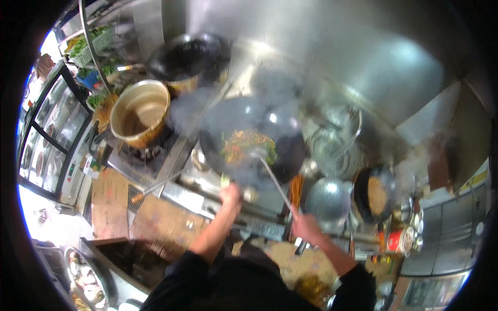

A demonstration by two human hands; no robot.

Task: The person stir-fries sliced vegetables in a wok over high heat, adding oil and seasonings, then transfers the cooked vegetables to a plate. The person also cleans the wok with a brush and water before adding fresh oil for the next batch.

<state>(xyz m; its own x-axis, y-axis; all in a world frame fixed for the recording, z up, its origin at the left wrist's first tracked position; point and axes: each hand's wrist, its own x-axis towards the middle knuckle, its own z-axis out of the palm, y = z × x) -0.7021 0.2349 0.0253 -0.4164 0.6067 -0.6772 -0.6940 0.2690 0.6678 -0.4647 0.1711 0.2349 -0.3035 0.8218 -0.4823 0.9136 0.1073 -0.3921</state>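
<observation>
A large dark wok (210, 144) sits before me, with smoke rising around it. In it lies a heap of stir-fried food (249, 144), with green and orange-red pieces. My left hand (230, 194) is closed at the wok's near edge, on what looks like its handle; the grip itself is blurred. A small pale piece (225, 180) shows just above that fist. My right hand (306, 227) grips the long metal handle of a wok ladle (277, 182). The ladle's head rests in the food, partly hidden by it.
Left of the wok stands a deep metal pot (140, 110) on a burner, with another dark wok (186, 58) behind it. At right are a metal strainer (327, 198), a black pan with brownish contents (376, 196) and a red-and-white can (400, 240). Cardboard (167, 217) covers the floor.
</observation>
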